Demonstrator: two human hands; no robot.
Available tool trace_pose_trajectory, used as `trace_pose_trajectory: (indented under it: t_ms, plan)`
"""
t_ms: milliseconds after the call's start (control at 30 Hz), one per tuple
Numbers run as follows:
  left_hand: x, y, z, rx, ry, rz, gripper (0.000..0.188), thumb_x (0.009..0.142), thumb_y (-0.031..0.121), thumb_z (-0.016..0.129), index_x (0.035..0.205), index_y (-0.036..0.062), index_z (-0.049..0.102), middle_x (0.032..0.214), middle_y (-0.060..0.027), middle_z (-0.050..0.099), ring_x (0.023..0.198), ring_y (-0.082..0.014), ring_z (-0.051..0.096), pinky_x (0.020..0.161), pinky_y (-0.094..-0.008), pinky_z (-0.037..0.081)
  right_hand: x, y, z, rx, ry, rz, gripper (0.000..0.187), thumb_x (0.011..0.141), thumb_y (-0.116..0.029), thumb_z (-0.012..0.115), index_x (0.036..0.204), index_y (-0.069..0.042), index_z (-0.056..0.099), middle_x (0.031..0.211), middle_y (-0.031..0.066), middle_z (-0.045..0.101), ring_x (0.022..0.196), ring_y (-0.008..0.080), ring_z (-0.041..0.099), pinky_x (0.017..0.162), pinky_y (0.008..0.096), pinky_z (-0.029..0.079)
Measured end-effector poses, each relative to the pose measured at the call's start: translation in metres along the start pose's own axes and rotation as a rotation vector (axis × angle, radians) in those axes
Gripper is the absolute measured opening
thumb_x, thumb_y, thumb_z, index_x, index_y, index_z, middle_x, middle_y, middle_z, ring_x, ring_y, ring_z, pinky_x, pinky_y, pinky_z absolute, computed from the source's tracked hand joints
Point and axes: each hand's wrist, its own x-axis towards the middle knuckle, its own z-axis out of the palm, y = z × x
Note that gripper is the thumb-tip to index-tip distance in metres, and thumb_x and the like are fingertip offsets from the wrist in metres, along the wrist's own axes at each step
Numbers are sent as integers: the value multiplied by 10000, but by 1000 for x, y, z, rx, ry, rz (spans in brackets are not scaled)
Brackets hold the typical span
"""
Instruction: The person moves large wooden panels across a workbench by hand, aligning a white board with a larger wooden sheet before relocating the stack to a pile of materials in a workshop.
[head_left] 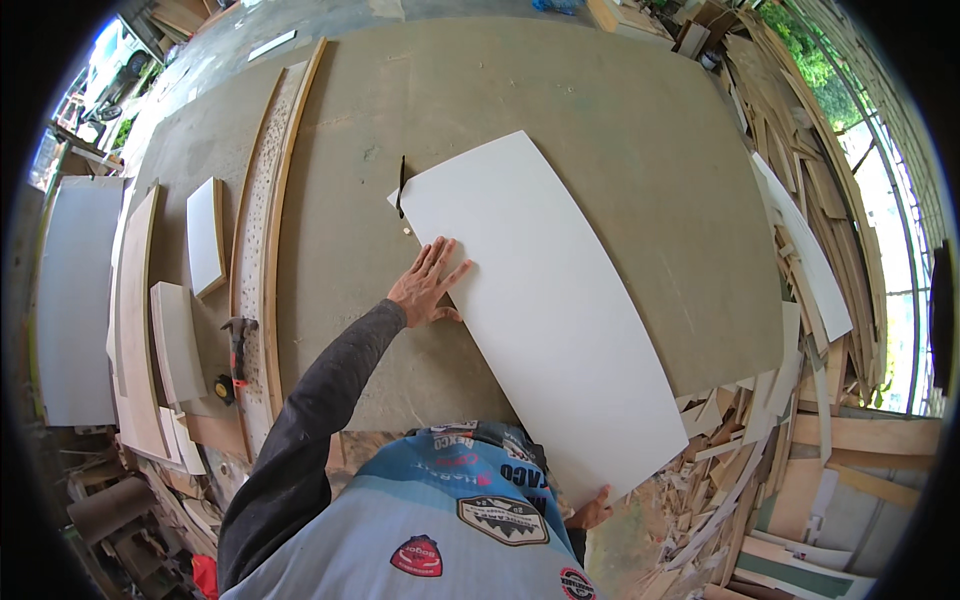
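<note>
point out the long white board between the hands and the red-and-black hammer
Long white board [550, 305], head view, middle of its face
Red-and-black hammer [238, 354], head view, on its handle

The left hand [430, 283] splays palm-down, arm [335, 400] outstretched; the right hand [592, 512] is partly hidden

A board [560, 290] lies on the tabletop [420, 85], slanting from twelve toward five o'clock. Near nine, a hammer [237, 348] lies beside a tape measure [224, 388]. Toward three, wood scraps [822, 185] are piled.

Long white panel [555, 310], flat and diagonal
</note>
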Motion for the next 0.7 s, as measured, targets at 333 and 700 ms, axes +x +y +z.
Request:
trace_pose_trajectory:
  t_ms: [333, 700]
  plan:
    - [-2, -6, -1, 40, -38, 39, 1022, 753, 713, 518, 1532, 236, 60, 1571, -202, -9, 1454, -372, 25, 1198, -457, 96, -25, 1, -4, -88, 25, -3, 684, 872, -475, 647, 1222, 33, 350, 1252, 236, 483, 1053, 322, 570, 875, 431, 499]
    - [0, -17, -4, 66, -39, 60, 1008, 761, 696, 525, 1532, 228, 76, 1571, -202, 0, 1453, -376, 32, 1196, -452, 106, -42, 12, -1, -155, 96, 43, 625, 887, -451, 637, 1195, 22, 370, 1206, 225, 518, 1040, 295, 578, 867, 435, 506]
